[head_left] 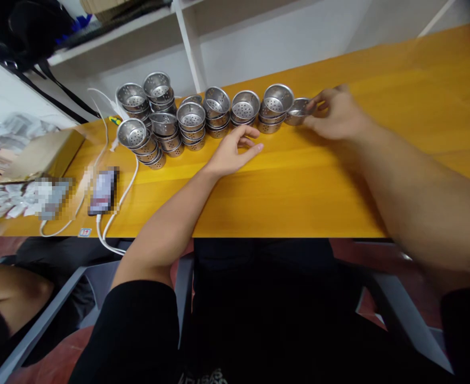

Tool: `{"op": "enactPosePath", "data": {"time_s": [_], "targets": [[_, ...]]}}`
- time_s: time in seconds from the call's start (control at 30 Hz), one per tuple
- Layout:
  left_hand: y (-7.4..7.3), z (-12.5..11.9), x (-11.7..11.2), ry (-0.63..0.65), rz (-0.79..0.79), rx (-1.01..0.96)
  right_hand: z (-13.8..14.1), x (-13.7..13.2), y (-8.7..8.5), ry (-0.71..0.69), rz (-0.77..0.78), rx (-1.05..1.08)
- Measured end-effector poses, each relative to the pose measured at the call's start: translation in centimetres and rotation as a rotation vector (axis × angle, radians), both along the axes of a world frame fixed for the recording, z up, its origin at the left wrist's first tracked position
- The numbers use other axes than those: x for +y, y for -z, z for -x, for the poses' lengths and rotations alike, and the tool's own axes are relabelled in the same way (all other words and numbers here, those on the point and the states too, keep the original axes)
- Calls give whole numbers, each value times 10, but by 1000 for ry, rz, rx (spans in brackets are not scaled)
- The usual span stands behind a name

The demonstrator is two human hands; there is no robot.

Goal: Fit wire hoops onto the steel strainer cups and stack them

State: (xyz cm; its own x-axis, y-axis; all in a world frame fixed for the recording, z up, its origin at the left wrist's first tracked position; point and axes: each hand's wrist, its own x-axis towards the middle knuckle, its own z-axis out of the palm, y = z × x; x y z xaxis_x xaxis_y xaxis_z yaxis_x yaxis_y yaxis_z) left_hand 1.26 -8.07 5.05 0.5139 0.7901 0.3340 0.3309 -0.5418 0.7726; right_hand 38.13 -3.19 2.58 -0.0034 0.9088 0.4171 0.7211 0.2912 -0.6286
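Closest to the lens, at six o'clock, is my black shirt, with a grey armrest at four and another person's bare limb out at eight. Beyond my lap runs the yellow wooden table. At twelve o'clock my left hand hangs over it, thumb and curled fingers apart with nothing between them, just in front of one of the cup stacks. Those stacks, shiny metal cups with pierced walls and bases, spread from ten round to one o'clock, some of them leaning. My right hand is at two o'clock, at the right side of a single cup that appears to sit on the table at half past one, just beside the end stack; with the blur I cannot tell whether my fingers and thumb are clamped on its wall or only touching it. I judge the cup light and stiff, thin metal unlikely to break but smooth enough to slip, so the rim or opposite sides of the wall make the best hold, knuckles clear of its neighbour. At nine o'clock lies a phone on a white cable, and past it a cardboard box
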Motion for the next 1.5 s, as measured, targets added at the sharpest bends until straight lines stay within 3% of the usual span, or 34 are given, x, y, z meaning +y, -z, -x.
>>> {"op": "enactPosePath", "data": {"time_s": [0.1,0.4,0.57,0.77,0.97,1.13,1.33,1.5], "targets": [[-1,1,1,-31,4,3,8,-7,-11,147,25,-76],[0,2,8,-193,98,-9,31,-27,-27,-76,-252,7],[1,2,11,-210,105,-11,43,-42,-40,-83,-303,16],[3,2,13,-260,71,23,55,-53,-49,-95,-286,-4],[7,6,17,-254,-3,56,56,-50,-40,-210,-284,-51],[5,7,16,-245,-11,85,53,-45,-35,-194,-267,-48],[5,7,16,-243,-17,96,61,-58,-51,-141,-246,-9],[9,8,18,-204,-20,94,67,-63,-51,-396,2,-48]]}}
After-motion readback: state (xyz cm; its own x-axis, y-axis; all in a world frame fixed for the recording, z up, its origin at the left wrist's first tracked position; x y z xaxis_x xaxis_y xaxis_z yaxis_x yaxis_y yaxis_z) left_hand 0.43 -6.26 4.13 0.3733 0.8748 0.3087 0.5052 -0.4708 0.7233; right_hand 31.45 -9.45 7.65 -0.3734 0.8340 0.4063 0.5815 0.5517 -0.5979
